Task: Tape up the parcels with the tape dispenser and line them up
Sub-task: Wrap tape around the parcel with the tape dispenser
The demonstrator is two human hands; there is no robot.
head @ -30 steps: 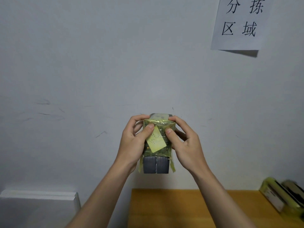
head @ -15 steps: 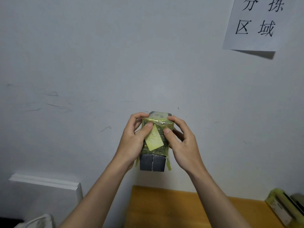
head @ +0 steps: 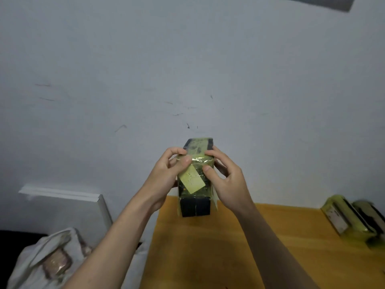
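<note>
Since the half-second-earlier frame the view had tipped downward: the paper sign had slid off the top edge, leaving only its shadow, and more of the counter [head: 260, 247] and a white plastic bag [head: 48, 259] at 8 o'clock had come into sight. Both hands had kept their grip on the parcel and sat slightly lower in view.

Largest of all was the white scuffed wall, filling the upper half. Below it ran the orange wooden counter, from 6 o'clock out to 4 o'clock. At 8 o'clock a white panel [head: 62, 197] leaned by the wall above the bag. At 4 o'clock, by the counter's far edge, lay two taped parcels [head: 352, 217] side by side, touching or nearly so, both blurred.

The parcel [head: 194, 180] in hand was a dark box wrapped in yellowish tape, held clear above the counter's near-left part, its long axis running away from the person and tilted upward. A pale label [head: 191, 181] lay askew on its upper face. The left hand [head: 164, 180] gripped the left side, thumb pressed on the tape near the far end; the right hand [head: 227, 182] cupped the right side, thumb on the upper face. A loose tape flap hung at the near right corner.

Lining up likely meant carrying it toward 4 o'clock, and the right hand was nearer that row. No tape dispenser was visible.
</note>
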